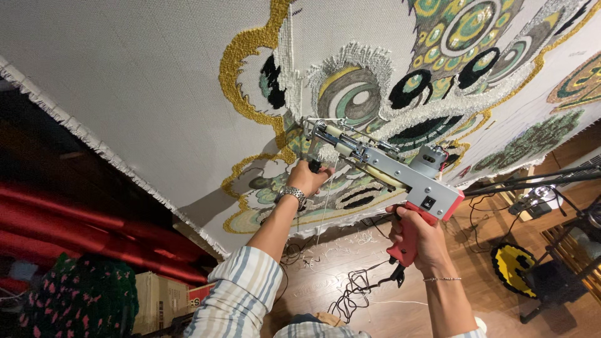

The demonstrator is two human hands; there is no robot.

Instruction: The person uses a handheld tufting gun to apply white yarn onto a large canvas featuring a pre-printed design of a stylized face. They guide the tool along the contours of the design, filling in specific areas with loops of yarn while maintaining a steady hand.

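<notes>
Both hands, left (308,177) and right (418,235), grip the tufting gun (382,166) against the cloth (138,81), far from its frayed edge (94,141).

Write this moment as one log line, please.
left hand: grips front handle | right hand: grips red rear grip | tufting gun: tip against patterned cloth

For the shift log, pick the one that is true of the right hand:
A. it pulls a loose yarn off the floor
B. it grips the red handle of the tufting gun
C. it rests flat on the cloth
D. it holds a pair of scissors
B: the right hand is closed around the red handle of the tufting gun, whose tip meets the stretched cloth.
</notes>
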